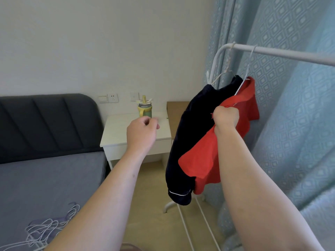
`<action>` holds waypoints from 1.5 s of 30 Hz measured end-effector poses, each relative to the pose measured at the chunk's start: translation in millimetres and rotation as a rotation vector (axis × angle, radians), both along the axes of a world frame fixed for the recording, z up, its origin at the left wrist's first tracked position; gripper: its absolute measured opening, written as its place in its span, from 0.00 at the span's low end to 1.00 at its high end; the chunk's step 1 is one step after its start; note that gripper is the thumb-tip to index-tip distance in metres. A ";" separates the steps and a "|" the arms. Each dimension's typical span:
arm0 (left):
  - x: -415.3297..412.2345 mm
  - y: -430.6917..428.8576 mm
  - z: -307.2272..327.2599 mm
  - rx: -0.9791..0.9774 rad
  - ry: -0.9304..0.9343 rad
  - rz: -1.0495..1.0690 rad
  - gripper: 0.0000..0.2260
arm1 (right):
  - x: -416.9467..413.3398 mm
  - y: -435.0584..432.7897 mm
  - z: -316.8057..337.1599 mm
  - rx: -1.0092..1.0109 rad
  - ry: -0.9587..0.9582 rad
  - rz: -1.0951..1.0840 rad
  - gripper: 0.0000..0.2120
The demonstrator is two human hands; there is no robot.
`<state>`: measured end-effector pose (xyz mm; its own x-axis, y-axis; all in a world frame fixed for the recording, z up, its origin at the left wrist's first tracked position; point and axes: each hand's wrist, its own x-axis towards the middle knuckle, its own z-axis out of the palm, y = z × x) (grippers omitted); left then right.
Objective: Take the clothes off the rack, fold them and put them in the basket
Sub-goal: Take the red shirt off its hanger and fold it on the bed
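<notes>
Red was the T-shirt bunched in my right hand, the fist clenched on the soft cloth just below the collar, I judged to drag it down off its white wire hanger. My left hand hung in the air beside it, fingers loosely curled and holding nothing, likely ready to steady the hanger. The T-shirt and a limp navy garment with white piping hung from the rack, a white tube rail. Further out lay the grey bed with a tangle of bare wire hangers, a white counter bearing a green-and-yellow bottle, and patterned blue curtains. I saw no basket.
</notes>
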<state>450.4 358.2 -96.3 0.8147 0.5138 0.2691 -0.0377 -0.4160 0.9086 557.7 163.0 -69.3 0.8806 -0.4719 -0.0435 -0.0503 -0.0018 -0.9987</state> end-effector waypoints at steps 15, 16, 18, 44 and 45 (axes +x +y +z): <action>-28.8 -12.3 18.1 0.015 -0.029 -0.139 0.17 | -80.7 7.3 63.3 -0.018 -0.245 -0.073 0.16; -31.9 -14.3 18.7 0.012 -0.034 -0.157 0.17 | -89.3 8.0 61.4 -0.039 -0.235 -0.069 0.15; -43.2 -18.3 20.4 0.022 -0.040 -0.208 0.17 | -111.2 7.2 54.9 -0.076 -0.229 -0.080 0.13; -164.0 64.0 -82.6 0.190 0.172 -0.288 0.23 | -334.3 42.2 -8.4 -0.884 0.157 0.417 0.19; -165.4 70.3 -86.3 0.225 0.192 -0.262 0.28 | -334.9 44.8 -9.5 -0.884 0.151 0.439 0.21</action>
